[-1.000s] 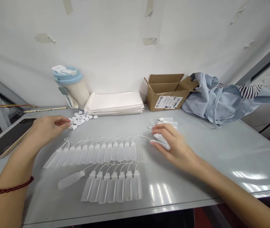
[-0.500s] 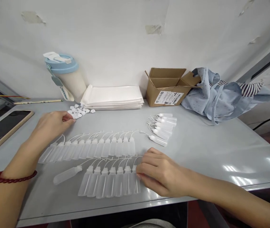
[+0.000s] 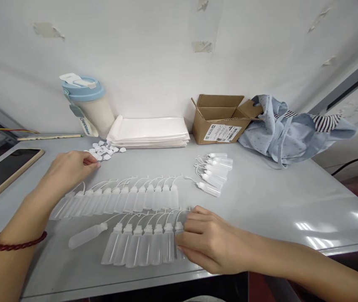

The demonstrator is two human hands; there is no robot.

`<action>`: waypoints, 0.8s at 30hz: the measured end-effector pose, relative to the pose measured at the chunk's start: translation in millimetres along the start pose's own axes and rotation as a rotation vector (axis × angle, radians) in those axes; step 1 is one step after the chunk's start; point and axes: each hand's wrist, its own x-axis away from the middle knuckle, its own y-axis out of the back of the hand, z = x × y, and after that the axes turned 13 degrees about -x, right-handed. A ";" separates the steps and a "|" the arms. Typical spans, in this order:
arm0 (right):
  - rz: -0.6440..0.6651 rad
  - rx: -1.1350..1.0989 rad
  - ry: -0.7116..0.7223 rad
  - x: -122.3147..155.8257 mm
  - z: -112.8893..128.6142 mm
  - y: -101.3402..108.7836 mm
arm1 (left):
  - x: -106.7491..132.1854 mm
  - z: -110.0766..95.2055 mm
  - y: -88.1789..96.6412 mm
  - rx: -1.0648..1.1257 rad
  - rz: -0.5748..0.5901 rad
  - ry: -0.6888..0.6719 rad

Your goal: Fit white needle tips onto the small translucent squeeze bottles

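Observation:
Small clear squeeze bottles with tethered caps lie in two rows on the grey table [image 3: 270, 201]: a back row [image 3: 125, 198] and a front row [image 3: 143, 247]. My right hand [image 3: 207, 239] rests at the right end of the front row, fingers curled around the last bottle there. My left hand [image 3: 68, 167] is at the back left, fingertips pinched beside a heap of small white caps [image 3: 105, 150]. One bottle [image 3: 87, 235] lies slanted to the left of the front row. A loose pile of further bottles [image 3: 213, 172] sits to the right.
A blue-lidded tumbler [image 3: 86, 107], a stack of white bags [image 3: 149, 132], an open cardboard box [image 3: 221, 119] and a bundle of blue cloth [image 3: 292, 130] line the wall. A phone [image 3: 3, 172] lies at the far left. The table's front edge runs just below my hands.
My right hand came from the loose pile at the right down to the right end of the front row. My left hand stayed by the caps.

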 end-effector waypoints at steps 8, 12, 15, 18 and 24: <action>-0.067 0.068 -0.009 2.8 0.0 -3.4 | 1.1 3.2 -1.3 -0.017 -0.008 0.028; -0.097 0.118 0.013 1.9 -0.6 -3.6 | -4.1 2.7 -1.0 -0.016 0.008 0.091; -0.112 0.147 0.019 2.1 -1.4 -3.7 | -3.1 2.7 0.3 -0.002 0.013 0.104; -0.100 0.150 0.006 4.1 -1.6 -4.2 | 0.9 3.5 0.6 0.001 0.019 0.090; -0.082 0.162 -0.036 6.2 0.0 -2.6 | -0.3 4.3 0.0 0.015 0.044 0.106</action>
